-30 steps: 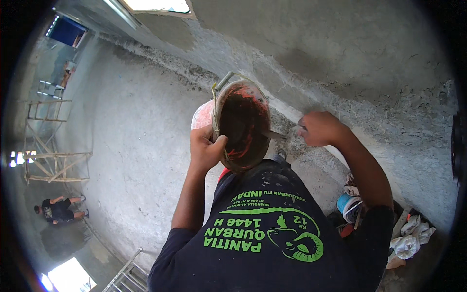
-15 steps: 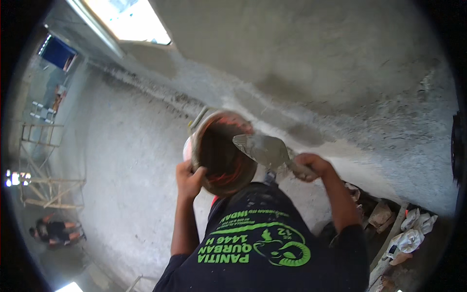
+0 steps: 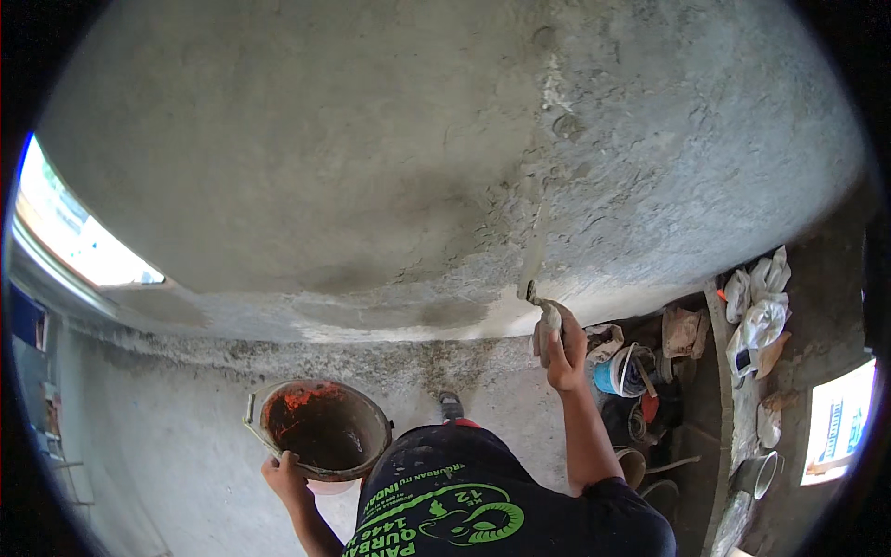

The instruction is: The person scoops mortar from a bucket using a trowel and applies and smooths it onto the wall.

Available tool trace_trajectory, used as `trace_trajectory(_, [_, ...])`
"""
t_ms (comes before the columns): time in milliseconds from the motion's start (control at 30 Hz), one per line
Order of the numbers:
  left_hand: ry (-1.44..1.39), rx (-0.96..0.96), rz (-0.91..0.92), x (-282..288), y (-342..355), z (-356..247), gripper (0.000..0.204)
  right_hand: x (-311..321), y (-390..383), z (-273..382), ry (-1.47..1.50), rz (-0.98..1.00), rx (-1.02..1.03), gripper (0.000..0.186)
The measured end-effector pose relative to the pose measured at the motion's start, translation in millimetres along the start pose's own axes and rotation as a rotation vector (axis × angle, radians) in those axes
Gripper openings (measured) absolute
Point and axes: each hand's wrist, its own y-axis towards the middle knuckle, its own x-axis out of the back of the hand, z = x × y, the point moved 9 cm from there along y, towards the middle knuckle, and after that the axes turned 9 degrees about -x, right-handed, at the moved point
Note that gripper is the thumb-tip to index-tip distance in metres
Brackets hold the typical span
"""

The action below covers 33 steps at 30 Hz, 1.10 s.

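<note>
Grey wall [image 3: 325, 158], trowel [image 3: 535, 243] apparently against it

- The head camera sits on the person's head, the left of a pair, looking down and forward over the shirt [image 3: 445, 515].
- It faces the wall [image 3: 325, 167], which fills the upper half, with the floor [image 3: 186, 418] below.
- The left hand [image 3: 286, 475] and right hand [image 3: 561, 348] lie within arm's reach.
- Its fisheye lens bends edges toward a dark rim.
</note>
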Motion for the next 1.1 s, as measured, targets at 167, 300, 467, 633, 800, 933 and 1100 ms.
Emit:
trace_trajectory(167, [-0.005,-0.009,0.06,-17.0,5.7,3.0,0.011,27.4,22.8,27.0,-0.71,-0.413,0.358,0.042])
trace_trajectory(300, [-0.019,-0.03,0.074,-21.4,7.4,-0.4,0.01,38.1,48.2,59.2,-0.646,-0.533,0.443,0.038])
trace_trajectory(467, [-0.049,-0.048,0.127,-36.1,4.0,-13.4,0.006,45.9,89.7,53.4,-0.93,-0.533,0.311,0.035])
trace_trajectory(633, [0.024,-0.011,0.165,-35.3,2.1,-13.5,0.007,54.9,78.5,-7.7,-0.867,-0.512,0.157,0.039])
trace_trajectory(800, [0.008,-0.078,0.202,-41.8,14.3,-4.8,0.007,89.3,19.2,-125.0,-0.961,-0.469,0.064,0.036])
trace_trajectory(933, [-0.022,-0.07,0.202,-40.2,11.5,-5.2,0.007,90.5,-32.8,-121.4,-0.853,-0.44,0.028,0.028])
trace_trajectory(1100, [-0.072,-0.076,0.264,-58.0,5.8,-8.4,0.009,75.7,-14.1,-5.4,-0.842,-0.615,0.349,0.025])
